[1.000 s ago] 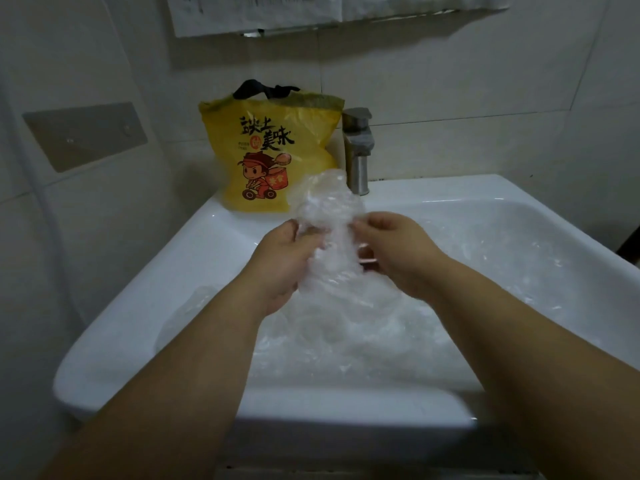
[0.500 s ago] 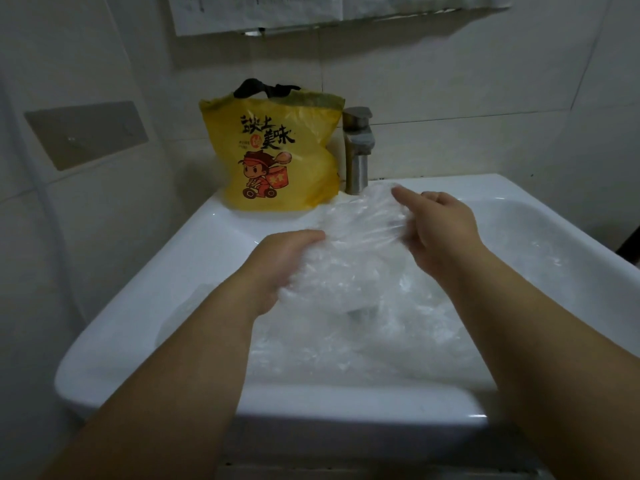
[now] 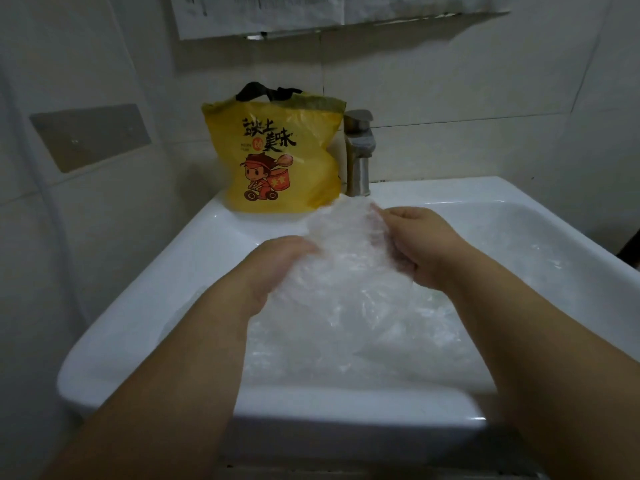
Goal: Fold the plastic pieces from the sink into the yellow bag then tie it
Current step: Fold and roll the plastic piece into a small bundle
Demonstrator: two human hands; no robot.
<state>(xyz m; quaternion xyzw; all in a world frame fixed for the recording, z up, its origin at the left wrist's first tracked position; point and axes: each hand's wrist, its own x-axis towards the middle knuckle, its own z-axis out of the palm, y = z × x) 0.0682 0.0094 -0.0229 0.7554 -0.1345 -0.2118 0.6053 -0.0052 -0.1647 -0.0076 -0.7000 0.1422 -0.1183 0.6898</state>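
Your left hand [image 3: 277, 261] grips the left edge of a clear plastic piece [image 3: 346, 251], and your right hand [image 3: 419, 240] pinches its far edge, holding it spread above the sink [image 3: 149, 306]. The yellow bag [image 3: 277, 161] stands on the far rim, just left of the tap [image 3: 358, 157] and just beyond the sheet's far edge.

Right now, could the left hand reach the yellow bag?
Probably yes: the yellow bag stands just beyond the left hand with only bare sink rim between, though that hand holds the clear plastic sheet.
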